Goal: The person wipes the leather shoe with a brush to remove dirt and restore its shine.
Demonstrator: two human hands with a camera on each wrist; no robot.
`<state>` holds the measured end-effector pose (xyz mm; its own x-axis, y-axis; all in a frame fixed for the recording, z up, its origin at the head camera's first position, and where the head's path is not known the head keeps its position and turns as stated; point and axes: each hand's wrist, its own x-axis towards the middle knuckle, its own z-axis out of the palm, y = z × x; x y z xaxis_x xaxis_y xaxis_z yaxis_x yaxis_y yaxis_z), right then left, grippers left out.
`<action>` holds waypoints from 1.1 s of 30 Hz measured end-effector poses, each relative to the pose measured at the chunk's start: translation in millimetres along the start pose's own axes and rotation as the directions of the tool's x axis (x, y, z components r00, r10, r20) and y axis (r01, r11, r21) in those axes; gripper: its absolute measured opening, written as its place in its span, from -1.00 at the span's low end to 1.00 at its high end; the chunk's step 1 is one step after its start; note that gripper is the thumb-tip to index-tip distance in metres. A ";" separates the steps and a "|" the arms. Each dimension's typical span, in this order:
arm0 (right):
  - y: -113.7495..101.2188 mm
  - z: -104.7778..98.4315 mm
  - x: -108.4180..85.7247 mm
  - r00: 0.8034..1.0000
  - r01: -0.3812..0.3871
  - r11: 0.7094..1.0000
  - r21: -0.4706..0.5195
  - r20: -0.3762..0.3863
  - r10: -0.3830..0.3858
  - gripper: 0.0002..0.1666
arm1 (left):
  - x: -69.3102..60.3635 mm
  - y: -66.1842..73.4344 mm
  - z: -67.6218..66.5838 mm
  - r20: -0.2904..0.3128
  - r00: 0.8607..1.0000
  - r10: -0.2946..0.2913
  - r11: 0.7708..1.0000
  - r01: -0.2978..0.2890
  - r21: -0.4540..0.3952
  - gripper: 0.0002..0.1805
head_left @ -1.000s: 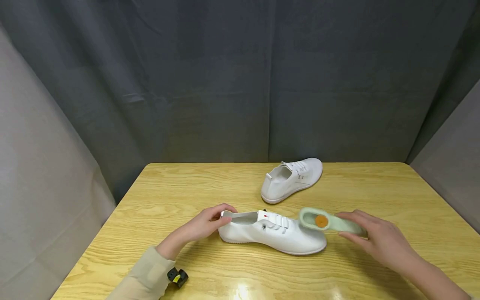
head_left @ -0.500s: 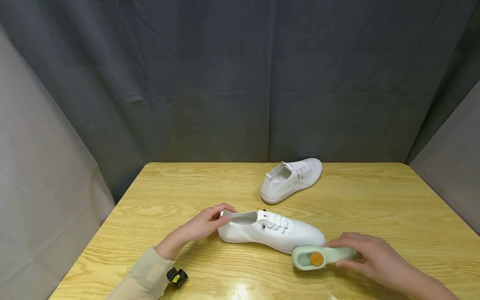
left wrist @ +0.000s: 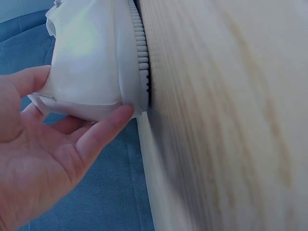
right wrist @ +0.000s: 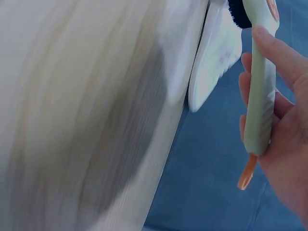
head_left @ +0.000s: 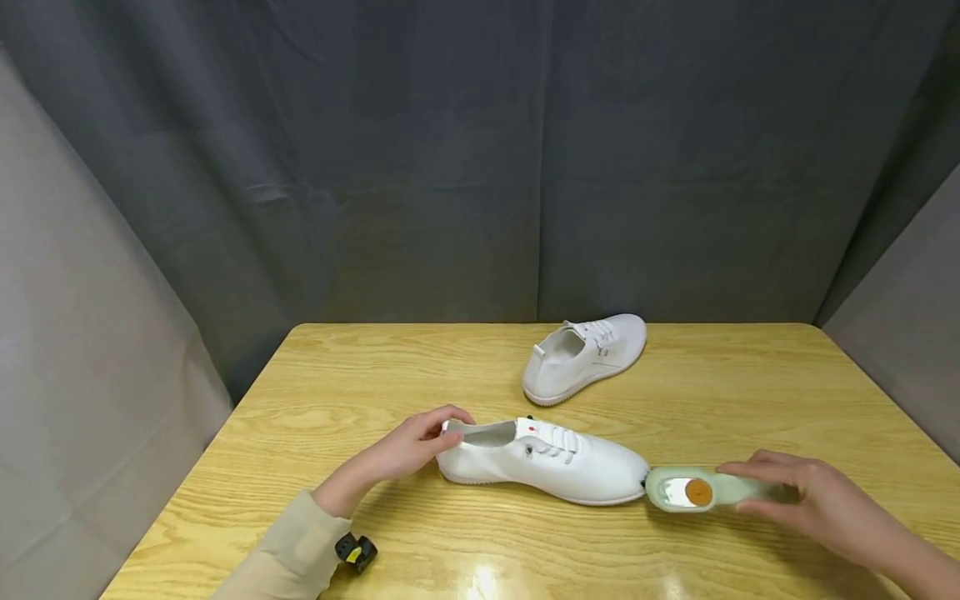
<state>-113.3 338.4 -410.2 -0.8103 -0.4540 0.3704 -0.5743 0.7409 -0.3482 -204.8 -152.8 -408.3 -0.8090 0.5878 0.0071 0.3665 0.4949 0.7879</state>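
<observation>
Wears a beige sleeve (head_left: 296,542) below the left hand (head_left: 411,446), with a little black gadget (head_left: 356,553) with a yellow patch snug against it. Grips the near white shoe (head_left: 536,467) by the heel with that hand, fingers curled in around it, one digit stretching to the sole edge in the left wrist view. Has that shoe sitting sole-down on the wooden table (head_left: 337,383), between both hands, toe aimed at the right one. Keeps another white shoe (head_left: 592,362) farther back, beyond both hands and well apart. Pinches a pale green brush (head_left: 726,489) by its handle with the right hand (head_left: 821,498), thumb and fingers pretty much closed on it. Shows an orange disc (head_left: 699,492) on the brush head, dark bristles (right wrist: 238,13) seemingly touching the toe, and an orange loop (right wrist: 247,174) dangling by the right palm.
</observation>
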 end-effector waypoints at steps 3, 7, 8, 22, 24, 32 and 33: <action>10.4 -7.2 -6.1 0.997 -0.076 0.996 -0.037 0.019 0.077 -0.50 | -0.2 0.0 0.0 -0.002 1.000 -0.004 1.000 0.004 0.000 -0.71; 10.4 -8.1 -6.1 0.996 -0.094 0.995 -0.015 0.001 0.094 -0.50 | 0.1 -1.7 0.0 -0.002 1.000 -0.006 1.000 0.006 0.001 -0.72; 7.6 -6.9 -4.4 0.997 -0.081 0.997 0.013 -0.007 0.082 -0.49 | 0.2 -1.8 0.0 -0.003 1.000 -0.006 1.000 0.006 0.001 -0.72; -21.9 14.8 21.3 0.985 0.171 0.983 0.066 -0.006 -0.171 -0.41 | 0.6 -2.8 0.0 -0.002 1.000 0.006 1.000 -0.006 -0.001 -0.72; -17.1 11.4 17.0 0.991 0.132 0.989 0.065 -0.007 -0.132 -0.42 | 0.3 -3.3 -0.3 -0.002 1.000 0.005 1.000 -0.005 0.001 -0.72; 10.8 -2.2 -2.0 0.984 -0.169 0.971 0.170 0.087 0.156 -0.54 | 0.5 -1.8 0.7 -0.008 1.000 0.000 1.000 0.000 0.001 -0.72; 13.4 -3.0 -3.4 0.981 -0.187 0.969 0.162 0.089 0.174 -0.54 | 0.4 -1.6 1.2 -0.008 1.000 0.005 1.000 -0.005 -0.001 -0.72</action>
<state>-117.9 351.4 -413.5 -0.9052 -0.3600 0.2258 -0.4237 0.7228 -0.5460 -205.2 -152.7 -410.3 -0.8107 0.5853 0.0159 0.3701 0.4912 0.7885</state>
